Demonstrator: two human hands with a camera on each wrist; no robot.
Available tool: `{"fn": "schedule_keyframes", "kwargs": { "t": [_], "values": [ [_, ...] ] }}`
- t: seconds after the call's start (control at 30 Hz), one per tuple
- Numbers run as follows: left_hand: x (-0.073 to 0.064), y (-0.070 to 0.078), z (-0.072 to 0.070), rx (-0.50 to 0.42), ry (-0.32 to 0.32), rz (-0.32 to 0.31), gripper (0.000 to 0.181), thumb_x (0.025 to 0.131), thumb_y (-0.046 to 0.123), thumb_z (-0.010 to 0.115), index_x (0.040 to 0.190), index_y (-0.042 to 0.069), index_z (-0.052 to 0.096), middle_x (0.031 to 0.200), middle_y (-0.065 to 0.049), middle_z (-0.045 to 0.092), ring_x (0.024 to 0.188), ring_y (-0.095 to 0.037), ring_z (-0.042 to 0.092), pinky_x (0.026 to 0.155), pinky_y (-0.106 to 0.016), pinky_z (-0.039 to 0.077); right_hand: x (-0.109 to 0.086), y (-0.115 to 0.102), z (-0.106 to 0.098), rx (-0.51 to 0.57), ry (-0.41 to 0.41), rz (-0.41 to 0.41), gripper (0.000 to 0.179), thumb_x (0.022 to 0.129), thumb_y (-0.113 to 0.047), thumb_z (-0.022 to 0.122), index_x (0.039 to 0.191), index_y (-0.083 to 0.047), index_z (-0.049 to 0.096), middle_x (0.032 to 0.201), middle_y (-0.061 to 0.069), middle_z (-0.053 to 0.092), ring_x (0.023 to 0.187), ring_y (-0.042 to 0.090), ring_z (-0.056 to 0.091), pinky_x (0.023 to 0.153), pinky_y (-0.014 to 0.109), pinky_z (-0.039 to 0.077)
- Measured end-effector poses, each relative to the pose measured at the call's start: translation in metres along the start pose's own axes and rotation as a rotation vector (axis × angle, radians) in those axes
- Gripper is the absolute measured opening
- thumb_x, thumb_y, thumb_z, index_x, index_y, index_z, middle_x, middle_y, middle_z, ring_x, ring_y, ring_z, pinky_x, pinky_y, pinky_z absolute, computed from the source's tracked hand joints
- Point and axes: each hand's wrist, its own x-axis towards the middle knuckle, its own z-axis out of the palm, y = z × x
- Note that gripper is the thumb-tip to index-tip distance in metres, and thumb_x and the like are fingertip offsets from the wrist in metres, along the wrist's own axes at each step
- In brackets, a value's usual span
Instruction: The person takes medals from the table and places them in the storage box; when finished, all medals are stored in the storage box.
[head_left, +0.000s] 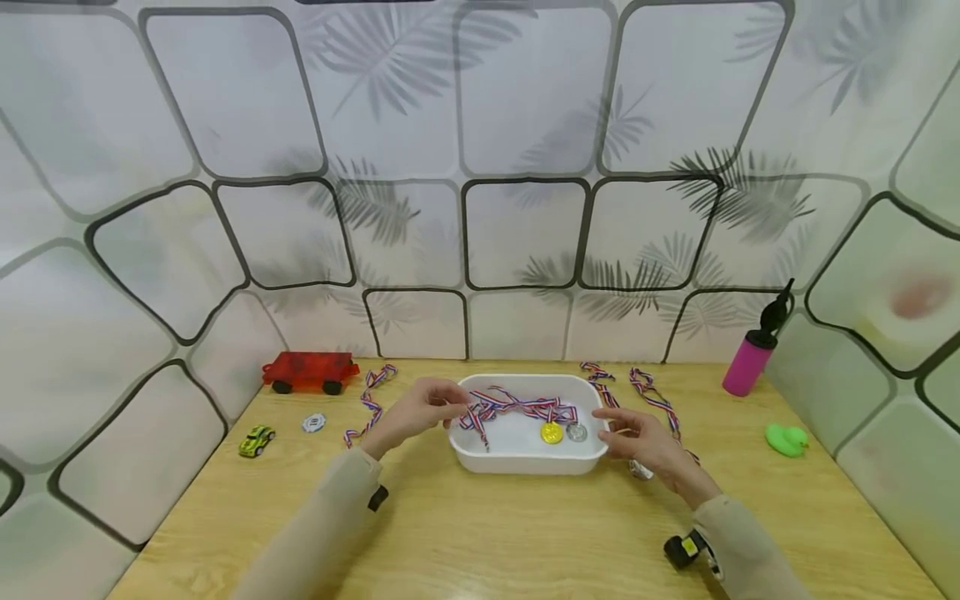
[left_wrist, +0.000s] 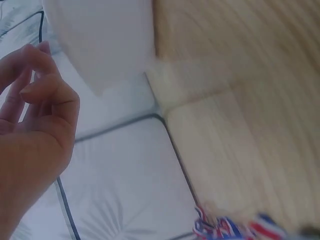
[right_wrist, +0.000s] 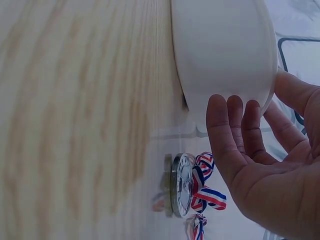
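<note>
A white plastic tub (head_left: pixel 517 463) stands in front of me, holding striped ribbons (head_left: pixel 525 406), a gold medal (head_left: pixel 551 432) and a silver medal (head_left: pixel 577 432). Loosely bent, the fingers of my left hand (head_left: pixel 427 410) are at its left rim; the left wrist view shows this hand (left_wrist: pixel 42 107) beside the tub wall (left_wrist: pixel 110 40). On the right side, my right hand (head_left: pixel 651 447) grips the tub by its end, with fingertips (right_wrist: pixel 217 107) on the outer wall and another finger at the rim. Another silver medal (right_wrist: pixel 183 185) with a striped ribbon lies under that hand.
Striped ribbons lie left (head_left: pixel 369 404) and right (head_left: pixel 654 396) of the tub. Farther left are a red toy wagon (head_left: pixel 311 372), a poker chip (head_left: pixel 313 422) and a yellow-green toy car (head_left: pixel 257 441). A pink pump (head_left: pixel 747 364) and green rubber duck (head_left: pixel 787 439) stand right.
</note>
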Motion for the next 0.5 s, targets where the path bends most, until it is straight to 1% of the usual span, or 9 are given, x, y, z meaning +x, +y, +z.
{"fn": "schedule_keyframes", "kwargs": {
  "t": [0.1,0.23,0.3,0.37,0.43,0.5],
  "values": [
    [-0.014,-0.007,-0.01,0.01,0.01,-0.018,0.025,0.093,0.013,0.067,0.113,-0.002,0.067,0.094,-0.009,0.068,0.07,-0.013,0.058,0.061,-0.027,0.049,-0.001,0.0,0.0,-0.007,-0.001,-0.004,0.057,0.094,-0.021,0.067,0.141,0.004,0.047,0.112,0.019,0.053,0.093,0.02,0.06,0.083,0.038,0.059],
    [-0.034,-0.016,-0.024,0.025,0.008,-0.042,0.027,0.092,0.017,0.069,0.113,0.002,0.067,0.092,-0.006,0.068,0.072,-0.013,0.06,0.058,-0.023,0.046,-0.002,0.001,0.0,-0.008,0.003,-0.005,0.056,0.094,-0.019,0.067,0.14,0.005,0.047,0.111,0.019,0.054,0.092,0.02,0.061,0.083,0.038,0.059],
    [-0.043,-0.021,-0.032,0.036,-0.004,-0.044,0.027,0.091,0.017,0.069,0.114,0.003,0.067,0.094,-0.009,0.07,0.073,-0.014,0.062,0.057,-0.023,0.045,-0.003,0.001,0.0,-0.007,0.0,-0.002,0.056,0.094,-0.019,0.066,0.141,0.006,0.046,0.111,0.018,0.054,0.093,0.02,0.061,0.083,0.038,0.059],
    [-0.051,-0.025,-0.041,0.045,-0.014,-0.043,0.027,0.091,0.016,0.07,0.114,0.003,0.067,0.098,-0.014,0.07,0.077,-0.017,0.064,0.056,-0.026,0.048,-0.002,0.0,0.0,-0.009,-0.004,0.002,0.057,0.094,-0.02,0.066,0.141,0.005,0.046,0.111,0.018,0.054,0.093,0.02,0.061,0.083,0.038,0.059],
    [-0.058,-0.03,-0.05,0.046,-0.022,-0.042,0.029,0.091,0.014,0.07,0.117,0.001,0.066,0.104,-0.02,0.069,0.082,-0.02,0.067,0.059,-0.032,0.053,-0.002,-0.001,0.001,-0.013,-0.001,0.002,0.058,0.094,-0.021,0.066,0.142,0.005,0.046,0.111,0.017,0.053,0.094,0.019,0.061,0.084,0.038,0.059],
    [-0.065,-0.033,-0.059,0.043,-0.027,-0.045,0.033,0.091,0.013,0.069,0.121,-0.001,0.064,0.109,-0.024,0.067,0.088,-0.022,0.068,0.065,-0.038,0.057,-0.001,-0.002,0.001,-0.014,0.005,-0.001,0.057,0.095,-0.021,0.066,0.142,0.004,0.046,0.111,0.017,0.053,0.094,0.019,0.061,0.084,0.038,0.059]
  ]
}}
